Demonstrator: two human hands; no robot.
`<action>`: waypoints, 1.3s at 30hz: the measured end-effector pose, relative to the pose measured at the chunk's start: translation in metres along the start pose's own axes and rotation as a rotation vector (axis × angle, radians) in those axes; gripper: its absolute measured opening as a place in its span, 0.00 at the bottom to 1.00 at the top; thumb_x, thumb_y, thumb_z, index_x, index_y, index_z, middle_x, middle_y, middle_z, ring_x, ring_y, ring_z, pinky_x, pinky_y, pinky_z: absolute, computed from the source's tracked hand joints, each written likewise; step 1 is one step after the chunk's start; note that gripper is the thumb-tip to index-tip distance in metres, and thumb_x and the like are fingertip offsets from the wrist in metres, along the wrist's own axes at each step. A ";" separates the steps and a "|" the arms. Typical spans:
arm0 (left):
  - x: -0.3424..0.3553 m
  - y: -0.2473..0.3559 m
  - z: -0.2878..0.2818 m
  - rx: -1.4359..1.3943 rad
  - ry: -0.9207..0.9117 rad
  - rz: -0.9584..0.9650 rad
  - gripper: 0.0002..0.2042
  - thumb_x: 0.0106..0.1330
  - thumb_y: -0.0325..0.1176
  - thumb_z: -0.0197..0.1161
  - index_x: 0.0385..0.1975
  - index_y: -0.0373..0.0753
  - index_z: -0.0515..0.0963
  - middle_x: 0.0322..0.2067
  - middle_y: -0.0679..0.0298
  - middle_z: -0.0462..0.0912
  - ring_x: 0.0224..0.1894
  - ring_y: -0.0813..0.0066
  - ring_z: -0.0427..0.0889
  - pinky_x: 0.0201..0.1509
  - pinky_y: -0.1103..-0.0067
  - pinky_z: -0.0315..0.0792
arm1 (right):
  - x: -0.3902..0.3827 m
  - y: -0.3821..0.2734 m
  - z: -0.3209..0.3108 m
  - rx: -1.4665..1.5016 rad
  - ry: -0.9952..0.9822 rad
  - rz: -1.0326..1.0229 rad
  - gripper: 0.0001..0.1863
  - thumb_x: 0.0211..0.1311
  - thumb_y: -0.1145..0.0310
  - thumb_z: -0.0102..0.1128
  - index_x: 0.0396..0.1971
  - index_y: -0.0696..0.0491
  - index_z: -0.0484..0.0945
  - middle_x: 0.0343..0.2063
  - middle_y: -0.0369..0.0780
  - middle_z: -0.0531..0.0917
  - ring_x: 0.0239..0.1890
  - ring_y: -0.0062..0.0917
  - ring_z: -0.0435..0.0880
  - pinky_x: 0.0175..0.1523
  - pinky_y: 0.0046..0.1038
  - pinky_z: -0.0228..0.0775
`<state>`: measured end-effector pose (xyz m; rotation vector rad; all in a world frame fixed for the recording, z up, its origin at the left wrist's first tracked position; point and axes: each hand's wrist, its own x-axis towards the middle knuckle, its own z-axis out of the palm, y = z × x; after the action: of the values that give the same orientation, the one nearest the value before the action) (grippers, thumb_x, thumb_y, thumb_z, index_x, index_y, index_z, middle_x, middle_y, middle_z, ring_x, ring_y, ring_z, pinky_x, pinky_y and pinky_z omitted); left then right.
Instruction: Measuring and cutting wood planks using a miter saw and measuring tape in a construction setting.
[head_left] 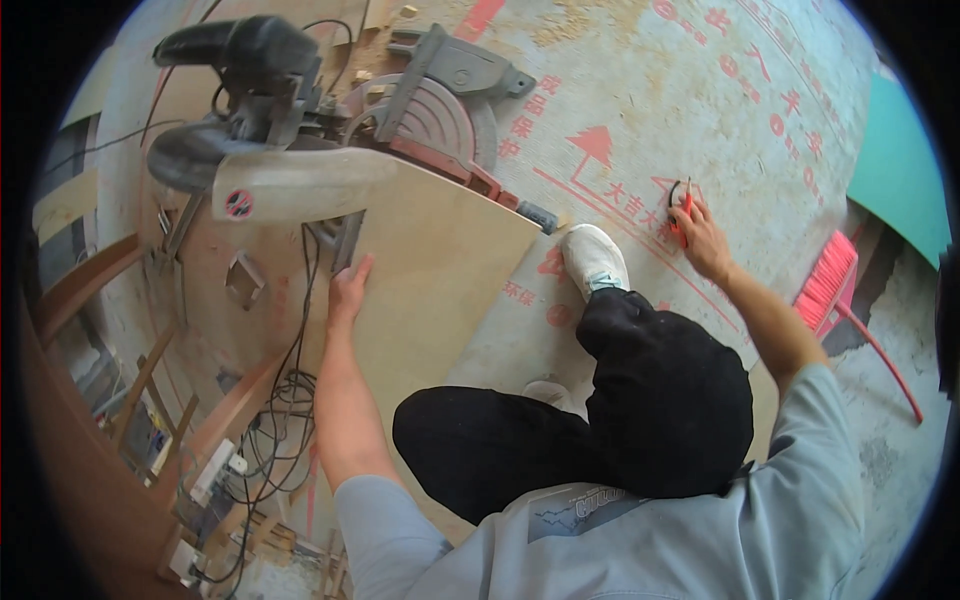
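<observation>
A pale plywood board (440, 270) lies with its far edge against the reddish fence of a mitre saw (270, 130). My left hand (347, 292) is closed on the board's left edge, below the saw's pale blade guard; its fingertips are partly hidden. Out to the right, my right hand (704, 242) is closed round a slim red pencil-like tool (686, 218) with a pointed tip. A thin black curved piece sticks out beside that tool; its kind is too small to make out. The right hand is apart from the board, low over the printed floor covering.
Black cables (290, 390) hang and coil left of the board, near a white power strip (212, 470) and wood offcuts. A pink broom (828, 285) lies at the right, below a green panel (905, 165). My white shoe (595, 258) stands by the board's right edge. Sawdust covers the far floor.
</observation>
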<state>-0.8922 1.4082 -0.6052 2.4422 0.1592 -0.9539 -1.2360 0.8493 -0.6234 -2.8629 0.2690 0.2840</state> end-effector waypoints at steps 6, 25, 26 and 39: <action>-0.082 0.030 0.040 0.132 -0.123 0.028 0.35 0.61 0.66 0.59 0.39 0.31 0.82 0.36 0.44 0.84 0.43 0.47 0.82 0.49 0.65 0.72 | 0.004 -0.013 -0.019 0.073 -0.184 0.295 0.20 0.57 0.67 0.62 0.51 0.49 0.75 0.52 0.49 0.76 0.56 0.42 0.74 0.56 0.38 0.72; -0.494 0.093 -0.142 -0.084 0.210 0.226 0.34 0.62 0.70 0.52 0.16 0.39 0.76 0.18 0.52 0.77 0.27 0.47 0.77 0.42 0.58 0.67 | -0.168 -0.279 -0.438 1.138 -0.870 0.075 0.30 0.56 0.55 0.72 0.51 0.60 0.74 0.38 0.32 0.78 0.38 0.15 0.75 0.43 0.19 0.69; -0.512 0.094 -0.155 -0.090 0.251 0.216 0.34 0.62 0.70 0.52 0.16 0.39 0.76 0.18 0.52 0.77 0.27 0.47 0.77 0.42 0.58 0.67 | -0.166 -0.300 -0.470 1.007 -0.985 0.082 0.27 0.55 0.59 0.71 0.51 0.60 0.75 0.38 0.35 0.79 0.40 0.19 0.76 0.46 0.22 0.69; -0.725 0.065 -0.168 -0.283 1.025 0.022 0.26 0.63 0.37 0.64 0.61 0.40 0.68 0.58 0.50 0.70 0.65 0.50 0.65 0.67 0.61 0.60 | -0.232 -0.429 -0.622 0.730 -0.955 -0.292 0.15 0.62 0.64 0.59 0.39 0.61 0.76 0.28 0.36 0.79 0.32 0.19 0.73 0.37 0.26 0.66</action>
<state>-1.3138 1.4891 0.0055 2.4045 0.5600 0.3880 -1.2665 1.1293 0.1157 -1.7630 -0.1989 1.1412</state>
